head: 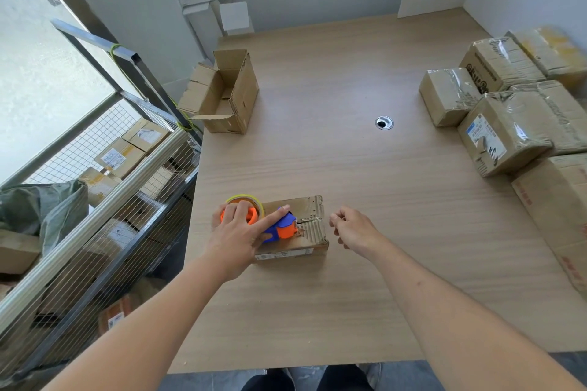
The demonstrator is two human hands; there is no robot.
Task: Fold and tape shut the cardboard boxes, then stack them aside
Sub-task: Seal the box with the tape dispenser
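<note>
1. Table [349,295]: a wide wooden top; a grommet hole [384,123] sits near its middle.
2. Taped boxes [508,124]: a cluster at 2 to 3 o'clock along the right edge, wrapped in shiny tape and set side by side. Judging by these, much of the task is done.
3. Open box [222,95]: at 11 o'clock by the left edge, flaps up, untaped. It is plainly left to fold, seal and stack.
4. Small box [298,233]: at 6 o'clock, nearest the person, flaps folded down. I judge its seam is being taped now; it is not yet stacked aside.
5. Left hand [241,232]: curled over the tape dispenser [279,227], forefinger stretched along its blue body, pressing it onto the small box's top.
6. Right hand [349,225]: just beside the box's right end, fingers loosely curled, holding nothing I can see.
7. Wire cart [104,200]: at 9 o'clock off the table, holding more boxes. Nothing blocks the way to the stack.
</note>
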